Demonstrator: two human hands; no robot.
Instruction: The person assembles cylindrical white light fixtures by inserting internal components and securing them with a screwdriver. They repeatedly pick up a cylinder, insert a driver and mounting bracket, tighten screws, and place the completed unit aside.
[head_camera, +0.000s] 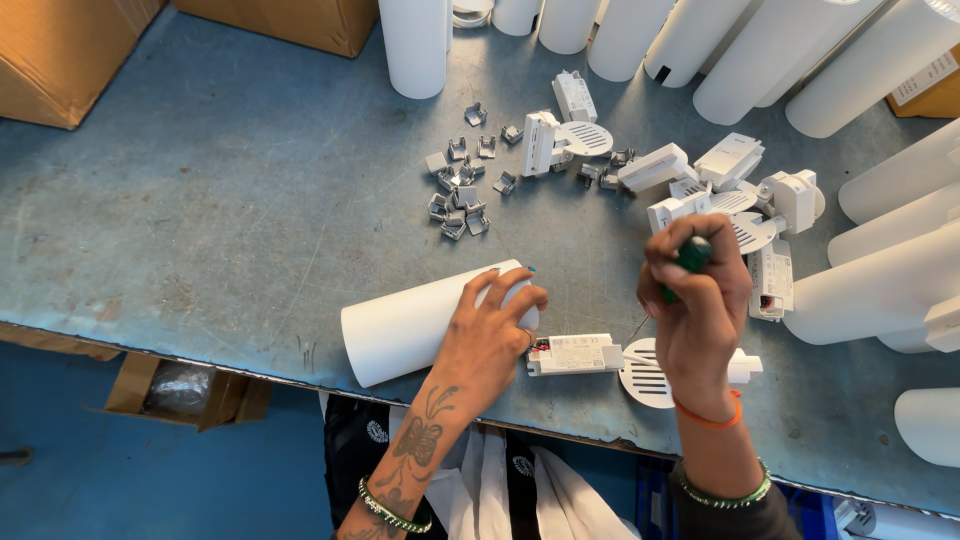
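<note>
A white cylinder housing (410, 322) lies on its side near the front edge of the blue-grey workbench (230, 190). My left hand (490, 330) rests on its right end, fingers curled over it. My right hand (695, 300) grips a green-handled screwdriver (690, 258), its thin shaft angled down toward a small white rectangular driver box (574, 354). Just right of the box, partly under my right hand, lies a white slotted round disc (645, 380).
Several small metal clips (462, 185) are scattered at mid bench. More white driver boxes and slotted discs (700, 185) lie to the right. White cylinders (415, 45) stand along the back and right side. Cardboard boxes (60, 50) sit at the back left.
</note>
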